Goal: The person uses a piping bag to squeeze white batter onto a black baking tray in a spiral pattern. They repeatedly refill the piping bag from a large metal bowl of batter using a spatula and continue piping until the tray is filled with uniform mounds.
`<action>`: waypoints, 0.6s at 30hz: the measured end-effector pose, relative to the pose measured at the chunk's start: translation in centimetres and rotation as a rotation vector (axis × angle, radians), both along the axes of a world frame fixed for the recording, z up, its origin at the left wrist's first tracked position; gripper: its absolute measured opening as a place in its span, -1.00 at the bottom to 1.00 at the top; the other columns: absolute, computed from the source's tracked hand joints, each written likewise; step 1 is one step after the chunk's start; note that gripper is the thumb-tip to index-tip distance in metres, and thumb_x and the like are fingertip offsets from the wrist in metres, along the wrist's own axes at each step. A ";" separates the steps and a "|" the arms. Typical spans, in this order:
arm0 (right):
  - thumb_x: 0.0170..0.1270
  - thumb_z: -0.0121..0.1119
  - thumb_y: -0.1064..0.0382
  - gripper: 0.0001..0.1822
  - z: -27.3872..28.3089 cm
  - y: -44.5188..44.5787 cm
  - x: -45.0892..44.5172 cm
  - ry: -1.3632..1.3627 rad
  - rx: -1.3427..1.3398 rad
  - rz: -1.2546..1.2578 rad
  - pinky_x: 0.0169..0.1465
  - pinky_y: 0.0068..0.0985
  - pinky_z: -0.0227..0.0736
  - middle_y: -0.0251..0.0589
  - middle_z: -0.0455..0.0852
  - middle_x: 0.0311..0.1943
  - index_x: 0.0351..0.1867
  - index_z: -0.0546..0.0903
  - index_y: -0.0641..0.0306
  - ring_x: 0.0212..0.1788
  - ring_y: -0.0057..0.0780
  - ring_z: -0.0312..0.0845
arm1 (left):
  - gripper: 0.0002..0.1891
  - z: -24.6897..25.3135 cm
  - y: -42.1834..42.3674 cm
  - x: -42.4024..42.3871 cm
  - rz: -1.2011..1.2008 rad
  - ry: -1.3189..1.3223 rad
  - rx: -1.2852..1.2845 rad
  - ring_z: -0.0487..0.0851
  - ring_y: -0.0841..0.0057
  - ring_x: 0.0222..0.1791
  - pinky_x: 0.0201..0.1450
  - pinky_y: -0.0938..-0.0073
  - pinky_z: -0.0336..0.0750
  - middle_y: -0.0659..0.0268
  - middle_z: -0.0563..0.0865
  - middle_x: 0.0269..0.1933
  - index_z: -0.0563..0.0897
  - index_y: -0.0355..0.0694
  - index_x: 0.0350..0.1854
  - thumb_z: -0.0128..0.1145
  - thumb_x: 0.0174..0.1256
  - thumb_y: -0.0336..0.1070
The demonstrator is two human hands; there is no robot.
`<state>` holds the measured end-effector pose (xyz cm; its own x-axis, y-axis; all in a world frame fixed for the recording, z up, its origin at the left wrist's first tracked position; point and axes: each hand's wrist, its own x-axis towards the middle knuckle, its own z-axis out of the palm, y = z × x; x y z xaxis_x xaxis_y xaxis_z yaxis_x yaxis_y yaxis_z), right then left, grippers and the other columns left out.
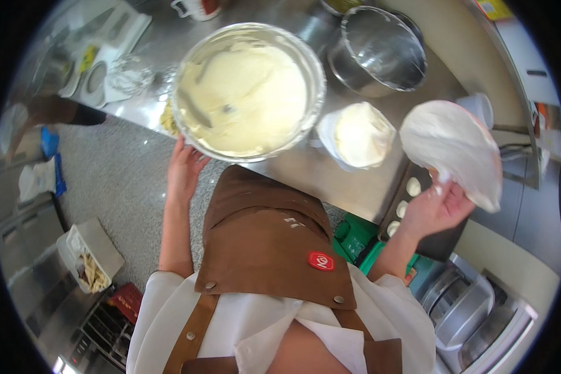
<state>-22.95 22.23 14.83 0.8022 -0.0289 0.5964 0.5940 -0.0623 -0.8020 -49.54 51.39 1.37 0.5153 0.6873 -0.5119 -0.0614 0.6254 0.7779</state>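
My left hand (pixel 185 170) holds the near-left side of a large metal bowl (pixel 319 96), fingertips at its rim. Pale yellow cream or batter (pixel 257 98) fills much of the bowl. My right hand (pixel 442 208) grips a broad rounded piece (pixel 453 145) with a pinkish edge, thickly smeared with white; its exact kind is unclear. Between the two hands stands a white container lined with a plastic piping bag (pixel 325 128), holding pale cream (pixel 364 131). Below my right hand lies a dark baking tray (pixel 437 240) with several small white rounds (pixel 413 187) on it.
An empty-looking steel mixing bowl (pixel 378 51) stands at the back of the steel worktop (pixel 355 187). A whisk (pixel 131 75) and a white scale (pixel 96 82) are at the left. Green bins (pixel 357 238) sit below the worktop. Another person's arm (pixel 58 110) shows at far left.
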 end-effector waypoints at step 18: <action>0.16 -0.01 0.47 -0.77 -17.7 26.6 -7.6 0.291 -1.058 0.948 -0.28 -0.28 0.50 0.07 0.67 -0.41 -0.16 0.56 0.23 -0.38 -0.03 0.62 | -0.36 0.2 0.2 0.1 -0.002 -0.118 -0.107 0.56 0.44 0.11 0.07 0.36 0.56 0.17 0.46 0.26 -0.08 -0.08 0.54 -0.27 0.45 -0.48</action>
